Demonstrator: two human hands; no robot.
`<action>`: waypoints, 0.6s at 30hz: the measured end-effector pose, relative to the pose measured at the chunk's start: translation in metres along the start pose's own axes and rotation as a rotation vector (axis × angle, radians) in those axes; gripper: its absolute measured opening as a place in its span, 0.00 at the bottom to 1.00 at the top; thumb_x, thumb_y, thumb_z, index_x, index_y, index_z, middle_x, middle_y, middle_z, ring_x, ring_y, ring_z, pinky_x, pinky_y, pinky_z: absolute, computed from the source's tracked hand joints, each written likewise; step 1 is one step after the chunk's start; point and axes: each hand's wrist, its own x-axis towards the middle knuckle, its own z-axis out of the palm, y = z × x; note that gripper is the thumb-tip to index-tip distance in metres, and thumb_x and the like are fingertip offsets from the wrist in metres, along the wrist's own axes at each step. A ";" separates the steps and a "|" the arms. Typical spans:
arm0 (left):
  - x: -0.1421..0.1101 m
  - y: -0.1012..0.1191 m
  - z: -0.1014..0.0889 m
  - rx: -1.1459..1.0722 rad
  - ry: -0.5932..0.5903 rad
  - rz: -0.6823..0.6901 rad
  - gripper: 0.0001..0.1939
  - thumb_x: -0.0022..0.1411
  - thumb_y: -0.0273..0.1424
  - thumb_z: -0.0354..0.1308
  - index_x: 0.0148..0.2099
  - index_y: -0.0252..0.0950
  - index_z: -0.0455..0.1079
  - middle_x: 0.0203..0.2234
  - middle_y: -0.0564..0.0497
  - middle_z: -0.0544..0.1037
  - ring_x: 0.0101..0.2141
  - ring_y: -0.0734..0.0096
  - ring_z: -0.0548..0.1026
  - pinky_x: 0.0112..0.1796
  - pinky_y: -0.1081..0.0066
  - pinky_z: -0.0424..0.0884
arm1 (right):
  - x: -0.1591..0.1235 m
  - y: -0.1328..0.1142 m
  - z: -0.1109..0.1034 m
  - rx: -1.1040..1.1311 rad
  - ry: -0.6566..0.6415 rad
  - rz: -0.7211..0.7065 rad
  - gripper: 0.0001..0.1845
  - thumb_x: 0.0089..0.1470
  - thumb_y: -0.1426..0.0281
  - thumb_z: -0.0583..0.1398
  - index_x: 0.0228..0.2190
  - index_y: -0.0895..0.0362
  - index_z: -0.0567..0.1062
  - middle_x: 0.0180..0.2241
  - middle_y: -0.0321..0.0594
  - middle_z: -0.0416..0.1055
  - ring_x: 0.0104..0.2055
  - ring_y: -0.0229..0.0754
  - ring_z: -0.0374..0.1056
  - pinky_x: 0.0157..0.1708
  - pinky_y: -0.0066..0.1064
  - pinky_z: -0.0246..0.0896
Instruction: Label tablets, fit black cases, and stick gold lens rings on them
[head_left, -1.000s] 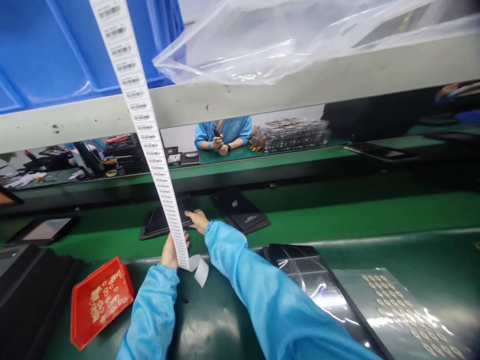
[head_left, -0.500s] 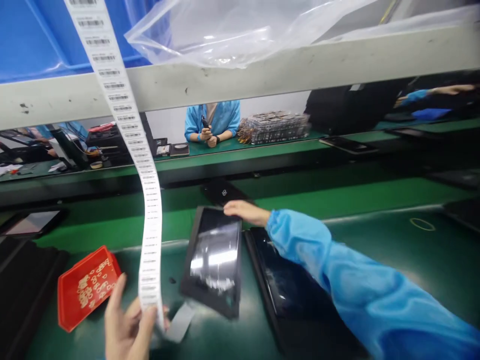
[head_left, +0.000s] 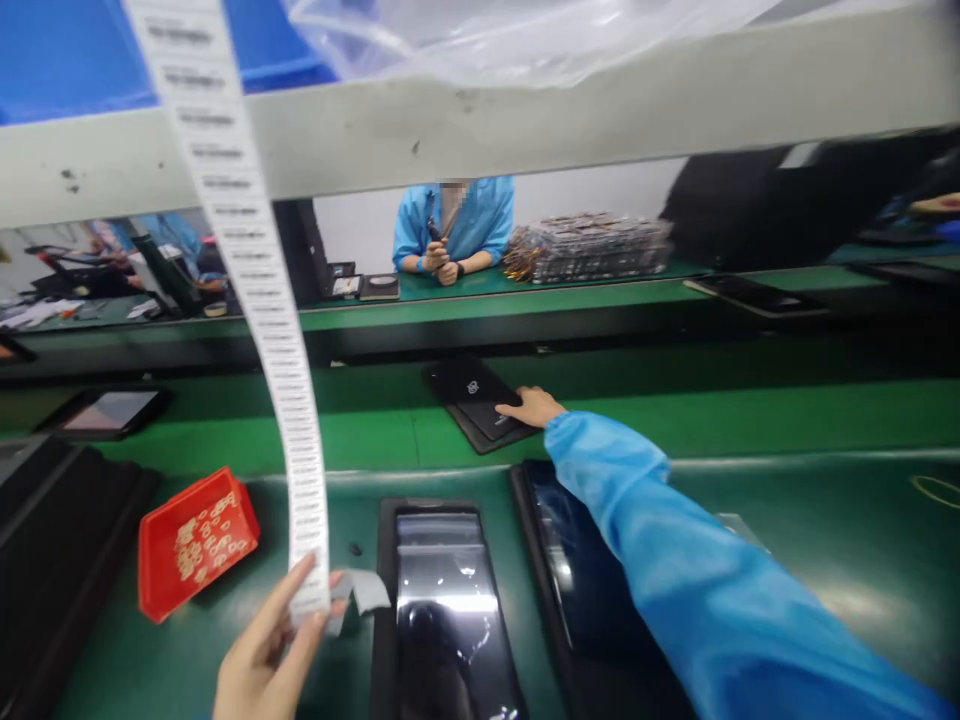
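Strip of white paper barcode labels (head_left: 257,290), slanting from upper left to lower left, pinched in left hand (head_left: 259,662); right hand (head_left: 535,408) on flat black rectangular device with white logo (head_left: 478,402) at frame centre, grip unclear.

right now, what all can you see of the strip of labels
The strip of labels is a long, narrow, white, paper-like band with small dark printed marks too blurred to read. It enters at the top edge, crosses before the pale beam and bends gently down to the left hand, which pinches it near its lower end. Past the hand, a short tail curls toward the tablet.
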 end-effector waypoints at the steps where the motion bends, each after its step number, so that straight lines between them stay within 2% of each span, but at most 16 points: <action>1: 0.002 -0.001 0.002 -0.007 -0.044 0.000 0.27 0.57 0.46 0.65 0.56 0.41 0.72 0.42 0.46 0.80 0.41 0.55 0.79 0.47 0.65 0.77 | -0.008 0.000 0.004 -0.030 -0.031 -0.053 0.25 0.54 0.57 0.63 0.44 0.66 0.73 0.45 0.57 0.70 0.47 0.52 0.69 0.47 0.42 0.64; 3: 0.007 -0.002 0.006 -0.014 -0.132 0.034 0.24 0.61 0.42 0.63 0.57 0.40 0.71 0.42 0.46 0.80 0.42 0.59 0.79 0.48 0.68 0.75 | -0.032 -0.005 0.008 -0.082 -0.048 -0.166 0.19 0.52 0.61 0.65 0.39 0.64 0.75 0.40 0.56 0.72 0.44 0.54 0.70 0.44 0.43 0.64; 5: 0.011 -0.001 0.009 -0.005 -0.186 0.109 0.21 0.63 0.37 0.61 0.57 0.38 0.71 0.40 0.47 0.80 0.42 0.63 0.79 0.48 0.70 0.75 | -0.064 -0.020 0.007 -0.107 0.025 -0.297 0.15 0.55 0.65 0.61 0.42 0.62 0.74 0.46 0.58 0.69 0.50 0.60 0.65 0.49 0.51 0.60; 6: 0.011 0.001 0.011 0.004 -0.195 0.154 0.19 0.63 0.34 0.60 0.55 0.37 0.72 0.39 0.48 0.80 0.41 0.64 0.80 0.47 0.72 0.75 | -0.085 -0.031 0.005 -0.088 0.062 -0.388 0.15 0.59 0.66 0.58 0.45 0.61 0.73 0.50 0.56 0.67 0.53 0.59 0.63 0.52 0.52 0.57; 7: 0.011 0.003 0.012 0.013 -0.197 0.201 0.16 0.63 0.31 0.60 0.54 0.37 0.73 0.38 0.49 0.81 0.40 0.65 0.80 0.46 0.74 0.75 | -0.107 -0.043 0.003 -0.054 0.078 -0.483 0.14 0.61 0.67 0.55 0.46 0.59 0.72 0.51 0.52 0.67 0.54 0.54 0.63 0.53 0.48 0.58; 8: 0.010 0.006 0.014 0.021 -0.199 0.246 0.14 0.63 0.29 0.59 0.51 0.37 0.74 0.36 0.50 0.81 0.39 0.67 0.80 0.45 0.76 0.76 | -0.132 -0.057 0.000 0.014 0.095 -0.612 0.11 0.63 0.67 0.54 0.44 0.57 0.72 0.49 0.47 0.68 0.53 0.48 0.64 0.54 0.41 0.59; 10: 0.006 0.013 0.018 0.048 -0.188 0.332 0.12 0.62 0.25 0.58 0.47 0.39 0.75 0.35 0.54 0.81 0.37 0.70 0.80 0.41 0.81 0.76 | -0.184 -0.086 -0.005 0.342 0.178 -1.022 0.08 0.65 0.69 0.53 0.40 0.57 0.72 0.42 0.45 0.70 0.47 0.44 0.66 0.47 0.36 0.62; 12: 0.000 0.019 0.022 0.118 -0.153 0.440 0.12 0.61 0.22 0.59 0.45 0.42 0.76 0.34 0.58 0.81 0.35 0.74 0.80 0.38 0.85 0.74 | -0.228 -0.112 -0.009 0.467 0.193 -1.234 0.07 0.65 0.72 0.53 0.38 0.57 0.71 0.39 0.43 0.70 0.41 0.41 0.66 0.41 0.34 0.63; 13: -0.003 0.021 0.023 0.164 -0.132 0.498 0.13 0.60 0.21 0.60 0.44 0.43 0.76 0.34 0.59 0.81 0.33 0.76 0.80 0.37 0.87 0.74 | -0.245 -0.123 -0.010 0.488 0.217 -1.294 0.07 0.65 0.72 0.53 0.38 0.58 0.71 0.37 0.42 0.70 0.39 0.41 0.65 0.38 0.34 0.62; 15: -0.009 0.025 0.025 0.242 -0.102 0.595 0.15 0.59 0.20 0.61 0.44 0.45 0.75 0.34 0.62 0.81 0.33 0.78 0.80 0.37 0.90 0.72 | -0.268 -0.136 -0.011 0.512 0.233 -1.303 0.07 0.65 0.72 0.53 0.36 0.59 0.71 0.37 0.43 0.69 0.36 0.41 0.63 0.35 0.35 0.60; 18: -0.018 0.030 0.025 0.293 -0.103 0.658 0.16 0.60 0.18 0.60 0.44 0.44 0.73 0.35 0.62 0.81 0.34 0.80 0.80 0.38 0.91 0.71 | -0.279 -0.140 -0.012 0.526 0.225 -1.255 0.08 0.65 0.71 0.54 0.34 0.60 0.69 0.38 0.43 0.68 0.36 0.41 0.61 0.35 0.36 0.57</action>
